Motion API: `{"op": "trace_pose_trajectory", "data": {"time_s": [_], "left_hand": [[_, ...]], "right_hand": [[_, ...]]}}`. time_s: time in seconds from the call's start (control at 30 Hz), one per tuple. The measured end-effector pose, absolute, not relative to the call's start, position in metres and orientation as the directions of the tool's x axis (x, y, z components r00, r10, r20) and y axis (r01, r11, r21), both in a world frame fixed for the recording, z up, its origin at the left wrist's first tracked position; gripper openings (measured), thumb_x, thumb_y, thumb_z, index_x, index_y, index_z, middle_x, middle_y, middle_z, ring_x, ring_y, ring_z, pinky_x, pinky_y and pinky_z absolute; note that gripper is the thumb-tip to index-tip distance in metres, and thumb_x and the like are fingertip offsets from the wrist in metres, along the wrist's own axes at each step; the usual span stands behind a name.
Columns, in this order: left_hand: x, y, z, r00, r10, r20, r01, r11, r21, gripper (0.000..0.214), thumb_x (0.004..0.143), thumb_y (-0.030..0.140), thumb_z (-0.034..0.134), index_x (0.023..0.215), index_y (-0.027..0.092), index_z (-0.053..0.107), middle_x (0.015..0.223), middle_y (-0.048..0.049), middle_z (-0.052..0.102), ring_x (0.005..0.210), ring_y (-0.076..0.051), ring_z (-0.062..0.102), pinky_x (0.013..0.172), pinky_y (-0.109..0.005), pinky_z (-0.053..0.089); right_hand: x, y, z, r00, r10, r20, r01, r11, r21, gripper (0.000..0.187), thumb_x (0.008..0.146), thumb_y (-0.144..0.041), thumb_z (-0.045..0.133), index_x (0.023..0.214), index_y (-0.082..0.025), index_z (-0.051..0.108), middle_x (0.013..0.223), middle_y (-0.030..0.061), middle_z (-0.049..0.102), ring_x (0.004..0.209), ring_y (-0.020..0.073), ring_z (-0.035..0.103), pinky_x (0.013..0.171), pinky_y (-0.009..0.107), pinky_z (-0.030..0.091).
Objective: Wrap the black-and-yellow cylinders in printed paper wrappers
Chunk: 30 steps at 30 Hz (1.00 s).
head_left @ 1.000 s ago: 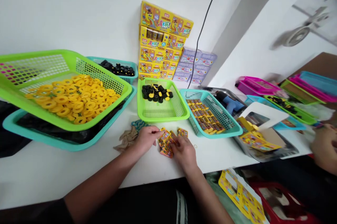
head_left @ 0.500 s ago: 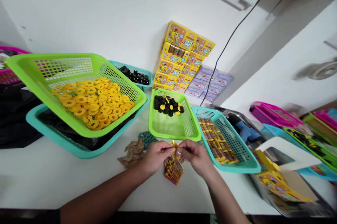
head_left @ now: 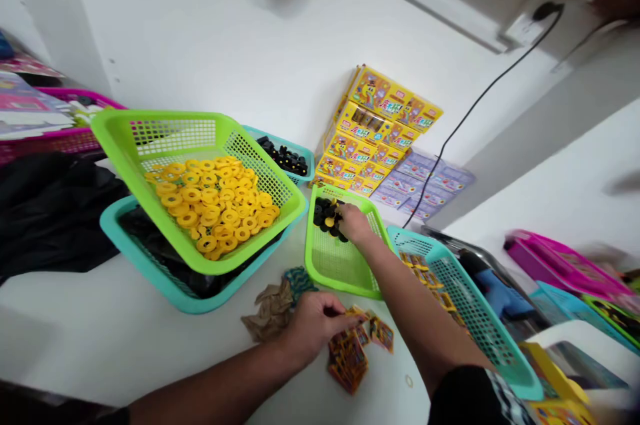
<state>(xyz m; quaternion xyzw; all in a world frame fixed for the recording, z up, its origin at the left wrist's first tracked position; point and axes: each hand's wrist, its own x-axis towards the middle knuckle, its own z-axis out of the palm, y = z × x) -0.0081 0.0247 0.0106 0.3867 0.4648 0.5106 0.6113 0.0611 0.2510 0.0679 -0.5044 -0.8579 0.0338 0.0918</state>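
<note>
My left hand (head_left: 317, 326) is closed in a pinch on a small orange-and-yellow printed card (head_left: 357, 313) just above the white table. Below it lies a fanned pile of similar printed cards (head_left: 347, 362), with a loose card (head_left: 383, 333) to its right. My right hand (head_left: 354, 222) reaches into the small green basket (head_left: 345, 272), its fingers curled down at a heap of short black cylinders with yellow parts (head_left: 326, 218). The fingertips are partly hidden, so what they grip is unclear.
A tilted green basket (head_left: 113, 128) of yellow rings rests on a teal basket (head_left: 165, 295). Another teal basket (head_left: 505, 338) holds rows of printed pieces. Yellow boxes (head_left: 373, 125) stand stacked at the wall. A crumpled brown cloth (head_left: 270, 312) lies left of my left hand.
My right hand has left the printed card and moved forward into the small green basket. My left hand stays over the card pile. The view has shifted left.
</note>
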Motion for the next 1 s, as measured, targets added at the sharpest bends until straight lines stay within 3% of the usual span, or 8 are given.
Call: {"op": "trace_pose_trajectory", "data": {"time_s": [0.13, 0.3, 0.43, 0.5, 0.63, 0.7, 0.8, 1.0], "left_hand": [[-0.007, 0.027, 0.007, 0.032, 0.985, -0.167, -0.285, 0.169, 0.944, 0.040, 0.050, 0.046, 0.084, 0.054, 0.019, 0.055, 0.049, 0.0029, 0.052, 0.045, -0.010, 0.040, 0.045, -0.025, 0.031], [-0.005, 0.025, 0.005, 0.083, 0.985, -0.153, -0.302, 0.171, 0.938, 0.045, 0.048, 0.047, 0.086, 0.055, 0.021, 0.051, 0.049, 0.0031, 0.050, 0.043, -0.010, 0.041, 0.041, -0.026, 0.031], [-0.007, 0.022, 0.006, 0.121, 0.986, -0.116, -0.255, 0.144, 0.956, 0.048, 0.052, 0.053, 0.083, 0.060, 0.019, 0.051, 0.050, 0.0021, 0.054, 0.044, -0.011, 0.048, 0.042, -0.024, 0.036], [-0.008, 0.021, 0.007, 0.124, 0.990, -0.066, -0.225, 0.093, 0.970, 0.045, 0.058, 0.052, 0.081, 0.062, 0.018, 0.052, 0.052, 0.0016, 0.056, 0.046, -0.011, 0.050, 0.045, -0.024, 0.038], [-0.010, 0.022, 0.006, 0.113, 0.993, 0.025, -0.161, -0.007, 0.987, 0.038, 0.063, 0.045, 0.079, 0.062, 0.018, 0.052, 0.054, 0.0010, 0.057, 0.050, -0.012, 0.054, 0.049, -0.024, 0.042], [-0.011, 0.022, 0.005, 0.124, 0.991, 0.053, -0.138, -0.036, 0.990, 0.036, 0.065, 0.043, 0.078, 0.064, 0.018, 0.053, 0.056, 0.0006, 0.058, 0.052, -0.013, 0.055, 0.051, -0.025, 0.044], [-0.012, 0.020, 0.004, 0.164, 0.984, 0.075, -0.100, -0.059, 0.993, 0.032, 0.067, 0.041, 0.077, 0.067, 0.017, 0.055, 0.059, 0.0001, 0.059, 0.054, -0.013, 0.057, 0.053, -0.026, 0.046], [-0.012, 0.014, 0.010, 0.260, 0.960, 0.104, 0.001, -0.108, 0.994, 0.021, 0.069, 0.033, 0.074, 0.072, 0.017, 0.060, 0.066, -0.0002, 0.062, 0.058, -0.013, 0.057, 0.056, -0.025, 0.046]], "right_hand": [[0.036, 0.271, 0.054, -0.534, 0.840, 0.092, 0.841, 0.539, -0.045, 0.033, 0.073, -0.003, 0.066, 0.103, -0.015, 0.069, 0.108, 0.0157, 0.065, 0.105, 0.0271, 0.058, 0.088, 0.033, 0.044], [0.038, 0.270, 0.061, -0.522, 0.846, 0.113, 0.846, 0.530, -0.057, 0.030, 0.068, -0.007, 0.071, 0.097, -0.014, 0.067, 0.103, 0.0149, 0.066, 0.100, 0.0275, 0.060, 0.084, 0.032, 0.045], [0.064, 0.240, 0.082, -0.425, 0.891, 0.161, 0.882, 0.447, -0.147, 0.033, 0.073, -0.020, 0.072, 0.103, -0.016, 0.061, 0.088, 0.0048, 0.067, 0.078, 0.0192, 0.061, 0.068, 0.027, 0.045], [0.087, 0.209, 0.094, -0.402, 0.896, 0.190, 0.862, 0.440, -0.250, 0.031, 0.072, -0.027, 0.075, 0.099, -0.017, 0.062, 0.080, 0.0008, 0.067, 0.069, 0.0158, 0.059, 0.062, 0.025, 0.044], [0.141, 0.125, 0.114, -0.462, 0.851, 0.248, 0.622, 0.511, -0.593, 0.031, 0.074, -0.041, 0.075, 0.094, -0.019, 0.069, 0.082, 0.0022, 0.068, 0.069, 0.0167, 0.059, 0.061, 0.027, 0.044], [0.164, 0.085, 0.117, -0.502, 0.835, 0.225, 0.523, 0.500, -0.691, 0.028, 0.079, -0.044, 0.070, 0.094, -0.020, 0.072, 0.085, 0.0041, 0.069, 0.074, 0.0185, 0.061, 0.064, 0.029, 0.045], [0.187, 0.042, 0.111, -0.503, 0.847, 0.174, 0.490, 0.445, -0.750, 0.028, 0.082, -0.046, 0.068, 0.093, -0.021, 0.074, 0.083, 0.0054, 0.068, 0.071, 0.0180, 0.060, 0.061, 0.029, 0.044], [0.199, 0.015, 0.086, -0.489, 0.856, 0.167, 0.523, 0.441, -0.730, 0.029, 0.077, -0.045, 0.075, 0.093, -0.021, 0.075, 0.076, 0.0028, 0.061, 0.065, 0.0153, 0.055, 0.060, 0.028, 0.045]]}}
